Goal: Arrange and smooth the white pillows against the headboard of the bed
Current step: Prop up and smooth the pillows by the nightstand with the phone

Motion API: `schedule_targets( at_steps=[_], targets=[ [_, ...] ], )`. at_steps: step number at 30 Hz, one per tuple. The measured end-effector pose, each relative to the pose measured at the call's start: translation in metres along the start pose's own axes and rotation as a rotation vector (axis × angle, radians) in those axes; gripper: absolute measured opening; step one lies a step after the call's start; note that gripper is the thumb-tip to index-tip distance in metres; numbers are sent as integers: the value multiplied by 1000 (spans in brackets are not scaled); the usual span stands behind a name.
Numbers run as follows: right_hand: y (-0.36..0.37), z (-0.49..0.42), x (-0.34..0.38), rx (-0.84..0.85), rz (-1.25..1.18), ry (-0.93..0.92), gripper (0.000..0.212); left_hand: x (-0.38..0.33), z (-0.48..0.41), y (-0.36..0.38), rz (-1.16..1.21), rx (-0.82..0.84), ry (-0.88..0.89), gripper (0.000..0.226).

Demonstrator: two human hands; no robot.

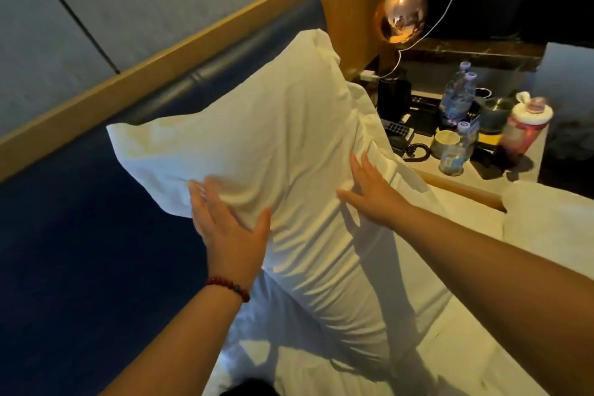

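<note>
A large white pillow (257,138) stands propped upright against the dark blue padded headboard (80,235). A second white pillow (373,125) peeks out behind its right edge. My left hand (225,231), with a red bead bracelet at the wrist, lies flat with spread fingers on the front pillow's lower left part. My right hand (369,190) rests flat, fingers apart, on the pillow's right side. Neither hand grips the fabric. The white bed sheet (450,347) lies below the pillows.
To the right stands a bedside table (501,173) crowded with water bottles (456,100), a cup (445,141), a red wipes canister (524,128) and a remote. A copper ball lamp (400,14) hangs above it. A wooden rail (160,67) tops the headboard.
</note>
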State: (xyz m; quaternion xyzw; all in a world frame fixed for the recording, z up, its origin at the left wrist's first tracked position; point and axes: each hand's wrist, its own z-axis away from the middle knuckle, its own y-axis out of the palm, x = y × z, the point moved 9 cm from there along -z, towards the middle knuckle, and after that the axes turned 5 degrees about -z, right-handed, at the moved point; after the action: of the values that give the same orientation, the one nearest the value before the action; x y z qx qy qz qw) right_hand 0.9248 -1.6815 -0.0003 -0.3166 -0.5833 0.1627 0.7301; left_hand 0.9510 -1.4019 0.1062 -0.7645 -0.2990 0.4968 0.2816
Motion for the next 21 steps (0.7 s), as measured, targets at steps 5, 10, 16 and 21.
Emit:
schedule_targets(
  at_steps=[5,10,16,21],
  targets=[
    [26,53,0,87,287,-173,77,-82,-65,-7,-427,-27,571,76],
    [38,67,-2,150,367,-158,85,-106,-144,20,-790,154,336,97],
    [91,9,-13,349,599,-243,94,-79,-156,51,-658,442,176,74],
    [165,-32,-34,411,673,-117,88,-39,-125,98,-740,543,321,58]
  ],
)
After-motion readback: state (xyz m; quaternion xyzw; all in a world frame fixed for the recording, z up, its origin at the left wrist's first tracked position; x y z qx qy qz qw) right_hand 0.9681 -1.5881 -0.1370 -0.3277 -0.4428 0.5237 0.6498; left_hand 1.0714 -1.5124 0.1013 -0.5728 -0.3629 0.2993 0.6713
